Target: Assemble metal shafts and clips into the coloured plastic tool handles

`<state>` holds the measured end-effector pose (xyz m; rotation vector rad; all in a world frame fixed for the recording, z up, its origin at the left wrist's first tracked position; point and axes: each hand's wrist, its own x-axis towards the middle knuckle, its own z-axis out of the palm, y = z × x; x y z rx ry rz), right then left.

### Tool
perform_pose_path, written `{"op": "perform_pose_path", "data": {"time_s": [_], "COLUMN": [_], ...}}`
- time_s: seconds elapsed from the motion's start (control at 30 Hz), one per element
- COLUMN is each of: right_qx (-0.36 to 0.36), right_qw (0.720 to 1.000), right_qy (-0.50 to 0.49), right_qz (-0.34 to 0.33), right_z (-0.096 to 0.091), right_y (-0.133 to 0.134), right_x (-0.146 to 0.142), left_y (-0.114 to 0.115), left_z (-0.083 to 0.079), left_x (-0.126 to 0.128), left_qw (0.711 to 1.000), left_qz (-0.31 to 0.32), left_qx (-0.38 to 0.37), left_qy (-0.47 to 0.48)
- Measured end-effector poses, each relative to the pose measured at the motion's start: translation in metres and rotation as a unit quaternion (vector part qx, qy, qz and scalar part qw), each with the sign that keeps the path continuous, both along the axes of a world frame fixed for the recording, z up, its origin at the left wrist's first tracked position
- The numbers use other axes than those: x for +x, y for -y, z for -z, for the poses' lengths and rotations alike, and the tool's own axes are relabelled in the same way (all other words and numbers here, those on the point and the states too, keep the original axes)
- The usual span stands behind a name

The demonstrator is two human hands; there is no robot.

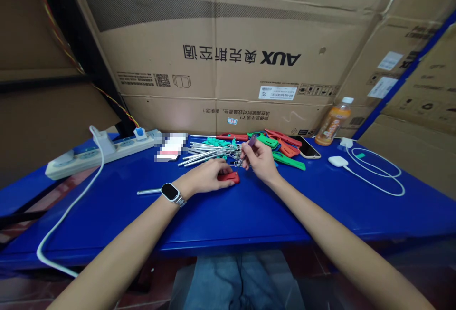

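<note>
My left hand [210, 175], with a watch on its wrist, presses a red long-necked lighter [230, 177] against the blue table. The lighter's metal tube [147, 191] shows to the left of that wrist. My right hand [261, 160] is closed round a screwdriver-like tool with a dark purple handle [252, 140]. Its thin shaft points down at the red body, but whether the tip touches is too small to tell. Just beyond my hands lies a pile of metal lighter tubes [204, 153] with teal parts. Red and green lighter bodies [290, 161] lie to the right of it.
A power strip [107, 152] and its white cable [67, 212] lie at the left. A phone [309, 148], an orange drink bottle [334, 122] and a white earphone case [337, 161] with a cord are at the right. Cardboard [160, 24] walls the back.
</note>
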<state>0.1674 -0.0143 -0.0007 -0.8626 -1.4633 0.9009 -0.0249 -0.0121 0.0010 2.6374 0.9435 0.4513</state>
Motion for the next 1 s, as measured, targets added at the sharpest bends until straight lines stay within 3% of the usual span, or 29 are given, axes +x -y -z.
{"op": "perform_pose_path", "data": {"time_s": [0.47,1.0], "right_qx": [0.023,0.027], "right_qw": [0.998,0.99], "right_qy": [0.053,0.121], "right_qz": [-0.03,-0.072], "right_z": [0.003,-0.008], "right_y": [0.001,-0.003], "right_x": [0.0,0.001], "left_y": [0.002,0.001], "left_z": [0.001,0.003], "left_x": [0.003,0.003], "left_qw": [1.0,0.997], "left_qz": [0.005,-0.015], "left_qx": [0.006,-0.065], "left_qy": [0.019,0.039]}}
